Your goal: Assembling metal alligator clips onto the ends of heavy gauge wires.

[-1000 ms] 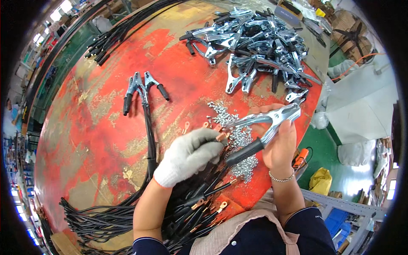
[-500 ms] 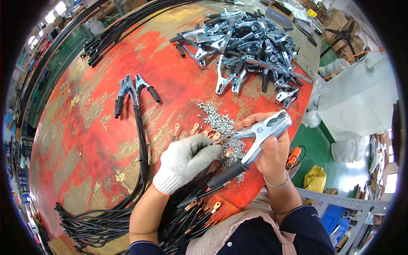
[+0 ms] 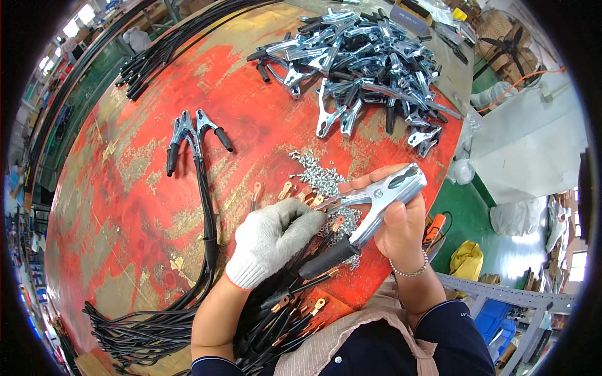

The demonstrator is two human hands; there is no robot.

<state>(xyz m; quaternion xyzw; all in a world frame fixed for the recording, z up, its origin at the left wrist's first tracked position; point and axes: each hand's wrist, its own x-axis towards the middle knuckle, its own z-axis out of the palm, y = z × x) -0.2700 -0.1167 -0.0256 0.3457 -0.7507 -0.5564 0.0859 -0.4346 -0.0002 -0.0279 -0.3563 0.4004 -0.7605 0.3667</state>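
Observation:
My bare right hand holds a silver spring clamp, jaws pointing up and right. One of its handles wears a black sleeve; the other is bare metal and reaches to my left hand. Gloved in white knit, my left hand has thumb and fingers pinched at that bare handle's end. What lies between those fingertips is hidden. Beneath and around the hands are black cables with copper ring lugs. Small screws lie just beyond the clamp, and a heap of nuts lies under it.
A large pile of spring clamps covers the far right of the worn red table. Clamps with cables attached lie on the left, their black cable bundle running toward me. More black cables lie at the far left edge.
The held clamp has tipped slightly, its sleeved handle shifting a little left and down. Both hands keep nearly the same place and hold.

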